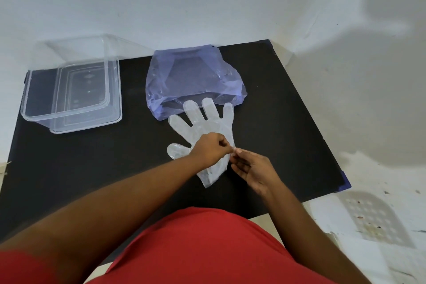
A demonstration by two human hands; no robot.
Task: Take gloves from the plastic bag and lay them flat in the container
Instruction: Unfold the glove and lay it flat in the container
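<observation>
I see my left hand (pixel 211 148) and right hand (pixel 250 168) pinching the edge of the clear glove (pixel 207 122), lying flat with its long axis toward twelve, fingertips touching the plastic bag (pixel 193 76); the container (pixel 71 92), at ten o'clock, sits nearer my left.

Container (pixel 71 97) left of bag (pixel 193 78); glove (pixel 202 127) before bag, on table (pixel 92 157).

Thin clear-plastic glove (pixel 202 127); glossy container (pixel 71 97) — matt black table (pixel 92 157).
</observation>
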